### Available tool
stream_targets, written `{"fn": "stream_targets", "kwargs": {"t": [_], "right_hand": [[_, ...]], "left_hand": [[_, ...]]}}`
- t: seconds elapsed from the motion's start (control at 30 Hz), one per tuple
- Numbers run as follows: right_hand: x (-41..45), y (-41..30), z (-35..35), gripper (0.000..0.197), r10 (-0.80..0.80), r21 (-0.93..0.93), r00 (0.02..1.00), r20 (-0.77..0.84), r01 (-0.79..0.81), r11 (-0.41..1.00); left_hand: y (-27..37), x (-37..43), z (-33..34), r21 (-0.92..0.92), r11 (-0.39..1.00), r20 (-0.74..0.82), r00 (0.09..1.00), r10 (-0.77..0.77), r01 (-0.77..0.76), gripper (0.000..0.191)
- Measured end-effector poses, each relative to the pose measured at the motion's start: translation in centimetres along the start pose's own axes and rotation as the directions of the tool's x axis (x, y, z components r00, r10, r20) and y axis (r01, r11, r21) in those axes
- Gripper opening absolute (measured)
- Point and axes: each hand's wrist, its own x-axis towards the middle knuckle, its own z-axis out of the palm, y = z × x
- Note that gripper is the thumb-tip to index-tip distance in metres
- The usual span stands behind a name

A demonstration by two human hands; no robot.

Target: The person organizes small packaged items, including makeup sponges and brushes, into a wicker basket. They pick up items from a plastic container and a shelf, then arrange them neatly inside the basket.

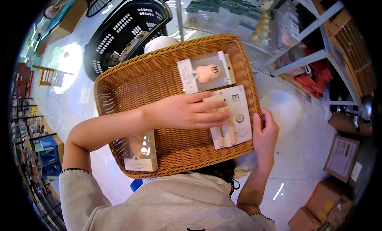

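A brown woven basket point(167, 141) is held level in front of my body. My right hand point(266, 131) grips its right rim, thumb on top. My left hand point(197, 110) reaches across the basket, its fingers slightly spread over flat carded packs of tools with pale handles point(231, 132); its thumb is hidden. Just beyond those fingers lies a clear-windowed box with a peach makeup sponge point(209, 73). Another clear-fronted box point(141, 155) lies in the near left corner, partly covered by my left forearm. The packages bear writing.
A black plastic shopping basket point(119, 37) with items inside stands beyond the woven one. Metal shelving point(301, 70) with hanging packs point(223, 13) rises at the right. Cardboard boxes point(323, 198) sit on the floor at lower right. Stocked racks point(27, 135) line the left.
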Motion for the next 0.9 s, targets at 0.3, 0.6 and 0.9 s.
{"fn": "stream_targets", "kwargs": {"t": [0.3,0.6,0.9], "right_hand": [[-0.4,1.2,0.6,0.018,0.039,0.063,0.999,0.014,-0.040,0.997],[0.0,0.7,0.4,0.017,-0.006,0.082,1.000,0.021,0.005,0.997],[-0.3,0.6,0.2,0.018,-0.003,0.042,1.000,0.004,0.003,0.999]], "left_hand": [[2.8,-9.3,-10.7,-0.144,0.466,0.539,0.465,-0.703,0.873,0.068],[4.3,-12.0,-9.8,-0.304,0.143,0.795,0.333,-0.506,0.942,0.069],[2.7,-12.6,-9.1,-0.429,0.062,0.804,0.412,-0.429,0.901,0.061]]}}
